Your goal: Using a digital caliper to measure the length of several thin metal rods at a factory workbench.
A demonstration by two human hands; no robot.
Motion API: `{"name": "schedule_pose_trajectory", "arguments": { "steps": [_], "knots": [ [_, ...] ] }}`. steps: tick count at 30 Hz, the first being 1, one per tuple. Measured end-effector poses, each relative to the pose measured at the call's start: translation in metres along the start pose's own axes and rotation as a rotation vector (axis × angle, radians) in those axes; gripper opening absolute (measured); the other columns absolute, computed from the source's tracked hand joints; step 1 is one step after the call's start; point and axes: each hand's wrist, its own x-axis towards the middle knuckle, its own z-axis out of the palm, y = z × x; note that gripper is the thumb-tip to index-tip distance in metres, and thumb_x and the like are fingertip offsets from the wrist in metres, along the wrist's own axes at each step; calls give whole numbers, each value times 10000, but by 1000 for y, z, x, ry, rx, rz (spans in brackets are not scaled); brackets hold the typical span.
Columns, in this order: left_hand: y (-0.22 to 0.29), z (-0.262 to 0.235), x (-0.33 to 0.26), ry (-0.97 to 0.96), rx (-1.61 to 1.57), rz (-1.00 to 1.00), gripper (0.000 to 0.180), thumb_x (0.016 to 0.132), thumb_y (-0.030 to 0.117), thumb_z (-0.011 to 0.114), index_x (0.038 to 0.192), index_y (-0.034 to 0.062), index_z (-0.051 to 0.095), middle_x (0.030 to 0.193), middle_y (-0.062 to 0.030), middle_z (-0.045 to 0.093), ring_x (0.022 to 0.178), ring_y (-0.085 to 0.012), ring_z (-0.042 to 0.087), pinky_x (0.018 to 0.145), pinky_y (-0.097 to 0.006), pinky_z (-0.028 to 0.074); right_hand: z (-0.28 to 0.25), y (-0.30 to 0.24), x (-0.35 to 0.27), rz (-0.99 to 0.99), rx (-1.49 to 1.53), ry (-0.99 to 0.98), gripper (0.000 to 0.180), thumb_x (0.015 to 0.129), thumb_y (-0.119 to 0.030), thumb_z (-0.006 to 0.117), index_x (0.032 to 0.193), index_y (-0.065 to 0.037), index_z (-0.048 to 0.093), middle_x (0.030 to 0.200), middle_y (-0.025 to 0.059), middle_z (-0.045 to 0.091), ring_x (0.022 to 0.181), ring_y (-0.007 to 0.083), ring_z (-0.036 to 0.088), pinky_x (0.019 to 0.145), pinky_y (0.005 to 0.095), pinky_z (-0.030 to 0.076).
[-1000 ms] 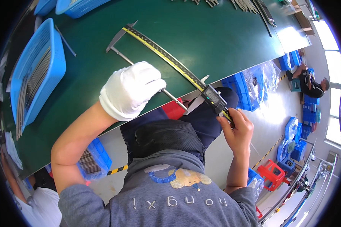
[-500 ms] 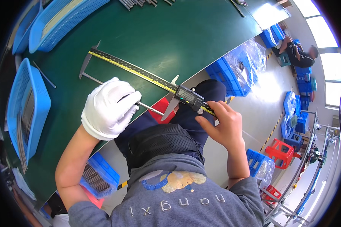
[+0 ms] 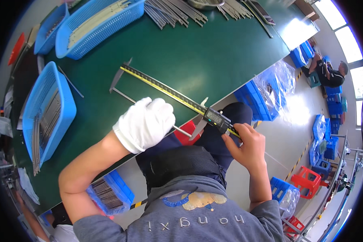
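My left hand (image 3: 146, 125), in a white glove, is closed around the middle of a thin metal rod (image 3: 125, 96). The rod lies along the caliper's beam, its two ends at the jaws. With bare fingers and thumb, my right hand (image 3: 249, 148) pinches the near end of a long digital caliper (image 3: 164, 88), just beyond its display housing (image 3: 217, 118). The caliper's jaws are spread wide, the far one over the green table (image 3: 181, 52) and the near one over my lap. My gloved fingers hide the rod's middle.
Light-blue baskets of rods stand at left, the nearest basket (image 3: 70, 109) beside a loose rod (image 3: 71, 82). Bundled rods (image 3: 175, 14), a metal bowl (image 3: 205, 4) and a phone (image 3: 263, 12) lie along the far side. Blue crates (image 3: 256, 99), a red stool (image 3: 306, 181) and a seated person (image 3: 330, 74) are right.
The whole view has shifted, so table, baskets, caliper and hands appear farther right and lower. My left hand's grip has turned slightly; both hands keep their holds.
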Motion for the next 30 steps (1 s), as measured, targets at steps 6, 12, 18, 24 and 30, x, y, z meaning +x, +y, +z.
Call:
{"name": "schedule_pose_trajectory", "arguments": {
  "steps": [6,12,18,24,30],
  "knots": [
    [-21,-29,37,159,54,226,126,666,179,587,688,109,484,661,-53,457,589,-216,505,546,-346,444,0,8,2,-5,43,-11,265,722,-229,754,856,-40,625,646,77,548,498,223,557,460,317,420],
    [-108,-13,129,252,260,295,104,714,138,587,747,93,499,709,-57,497,696,-242,568,612,-338,479,4,7,-1,-7,40,-27,295,747,-326,730,842,-70,620,698,74,591,596,280,608,499,374,461],
    [-197,48,140,120,439,-82,98,787,145,544,859,111,603,817,-90,602,773,-266,643,607,-378,534,6,-2,1,35,22,-101,293,736,-318,742,839,-68,631,673,66,588,547,264,588,485,358,447],
    [-169,1,109,367,469,-152,81,752,159,552,777,98,598,752,-89,588,700,-272,622,569,-388,507,9,22,-6,-24,67,27,293,732,-256,749,887,-42,624,705,104,587,576,287,578,518,363,445],
    [-153,-118,-51,0,515,-1126,201,784,179,536,829,52,685,856,-179,669,819,-354,657,710,-439,533,0,13,4,34,74,-77,298,792,-179,700,995,19,611,762,146,611,604,268,575,550,334,449]
  ]
}}
